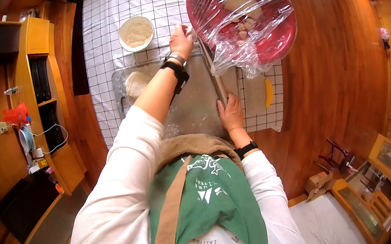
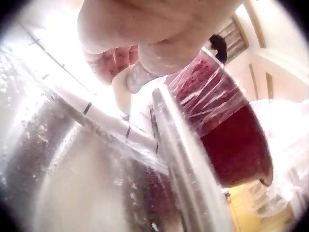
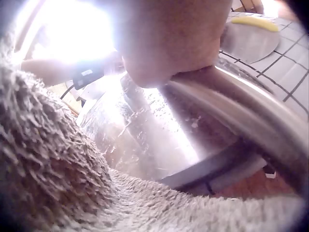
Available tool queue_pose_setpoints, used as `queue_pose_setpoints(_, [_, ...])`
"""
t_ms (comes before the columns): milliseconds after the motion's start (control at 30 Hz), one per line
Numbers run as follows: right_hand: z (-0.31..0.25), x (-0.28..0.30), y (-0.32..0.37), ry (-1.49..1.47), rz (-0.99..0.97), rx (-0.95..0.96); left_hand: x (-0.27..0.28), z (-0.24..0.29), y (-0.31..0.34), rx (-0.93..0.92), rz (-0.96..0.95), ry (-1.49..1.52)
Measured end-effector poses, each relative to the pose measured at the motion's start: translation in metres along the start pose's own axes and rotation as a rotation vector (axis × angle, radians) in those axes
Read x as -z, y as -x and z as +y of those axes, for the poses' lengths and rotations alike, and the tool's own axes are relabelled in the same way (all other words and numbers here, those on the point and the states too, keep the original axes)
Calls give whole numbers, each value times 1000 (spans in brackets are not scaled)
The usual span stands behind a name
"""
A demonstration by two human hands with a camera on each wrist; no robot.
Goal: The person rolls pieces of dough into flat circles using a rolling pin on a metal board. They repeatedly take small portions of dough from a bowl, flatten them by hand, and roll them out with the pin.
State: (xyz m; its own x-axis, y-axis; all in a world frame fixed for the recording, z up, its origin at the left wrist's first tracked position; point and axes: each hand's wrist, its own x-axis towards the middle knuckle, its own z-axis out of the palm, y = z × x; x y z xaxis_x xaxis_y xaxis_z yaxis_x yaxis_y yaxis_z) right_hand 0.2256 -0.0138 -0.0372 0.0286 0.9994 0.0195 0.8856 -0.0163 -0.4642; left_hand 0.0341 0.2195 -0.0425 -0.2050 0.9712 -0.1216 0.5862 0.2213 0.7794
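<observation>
My left hand (image 1: pixel 181 41) is at the tray's far edge with its fingers curled round a small white piece (image 1: pixel 188 30), whose material I cannot tell. The left wrist view shows that white piece (image 2: pixel 121 94) by the fingertips. Close beside it is the far end of a metal rolling pin (image 2: pixel 181 150). My right hand (image 1: pixel 232 113) grips the pin's near end, and in the right wrist view it covers part of the pin (image 3: pixel 231 108). A pale dough lump (image 1: pixel 137 83) lies on the tray (image 1: pixel 188 103), left of the pin.
A red basin (image 1: pixel 284 34) under clear plastic wrap holds pale lumps at the back right. At the back left stands a white bowl (image 1: pixel 136 34) of pale contents. A scraper with a yellow handle (image 1: pixel 268 93) lies right of the tray on the checked cloth (image 1: pixel 98 51).
</observation>
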Motion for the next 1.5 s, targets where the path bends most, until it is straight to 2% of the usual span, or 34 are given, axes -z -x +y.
queue_pose_setpoints(33, [0, 1, -1, -2, -2, 4, 8, 4, 4, -33, 19, 132])
queue_pose_setpoints(67, [-1, 0, -2, -8, -11, -8, 11, 6, 6, -33, 29, 110])
queue_pose_setpoints(100, [-2, 1, 0, -15, -27, -15, 38, 11, 23, 40, -110, 160])
queue_pose_setpoints(167, [0, -1, -5, -20, -12, 6, 58, 18, 37, 45, -223, 170])
queue_pose_setpoints(233, [2, 0, -1, -20, -9, 23, 76, 1, 78, 148, -534, 711])
queue_pose_setpoints(267, [-1, -1, -6, -29, -4, 27, 79, -2, 77, 151, -569, 717])
queue_pose_setpoints(300, [1, 2, -2, -28, -13, 30, 84, -9, 108, 256, -644, 802])
queue_pose_setpoints(367, [1, 0, -7, -43, -19, 45, 79, -29, 121, 248, -581, 679])
queue_pose_setpoints(433, [4, 3, -4, -46, -36, 65, 81, -33, 149, 139, -331, 74])
queue_pose_setpoints(467, [3, 2, -7, -54, -40, 76, 79, -40, 150, 92, -292, 83])
queue_pose_setpoints(600, [10, 9, -4, -80, -117, 117, 72, -43, 171, 115, -269, 13])
queue_pose_setpoints(667, [14, 18, 1, -114, -171, 149, 71, -44, 184, -29, -299, -165])
queue_pose_setpoints(700, [13, 23, -4, -157, -200, 178, 76, -41, 183, -30, -298, -165])
queue_pose_setpoints(767, [10, 35, 0, -174, -241, 167, 86, -37, 196, -95, 74, -50])
queue_pose_setpoints(833, [8, 43, -8, -258, -260, 365, 95, -34, 200, -82, 33, -41])
queue_pose_setpoints(900, [2, 46, -11, -230, -315, 427, 110, -32, 211, -296, 360, -141])
queue_pose_setpoints(933, [-1, 46, -13, -202, -364, 493, 113, -37, 213, -413, 374, -259])
queue_pose_setpoints(967, [-5, 44, -13, -203, -372, 495, 115, -38, 219, -406, 374, -261])
queue_pose_setpoints(1033, [-10, 40, -15, -97, -436, 550, 115, -33, 228, -357, 182, -461])
queue_pose_setpoints(1100, [-14, 38, -18, -74, -410, 591, 108, -33, 222, -390, 141, -419])
queue_pose_setpoints(1167, [-12, 37, -19, -44, -397, 623, 99, -33, 208, -407, 4, -288])
queue_pose_setpoints(1233, [-11, 35, -24, -14, -402, 653, 91, -34, 205, -371, -2, -290])
queue_pose_setpoints(1333, [-11, 38, -24, -13, -395, 684, 68, -20, 181, -264, -342, -469])
queue_pose_setpoints(1433, [-9, 38, -18, 7, -401, 696, 61, -8, 179, -278, -382, -640])
queue_pose_setpoints(1500, [-6, 36, -11, 5, -388, 700, 59, -11, 181, -320, -371, -599])
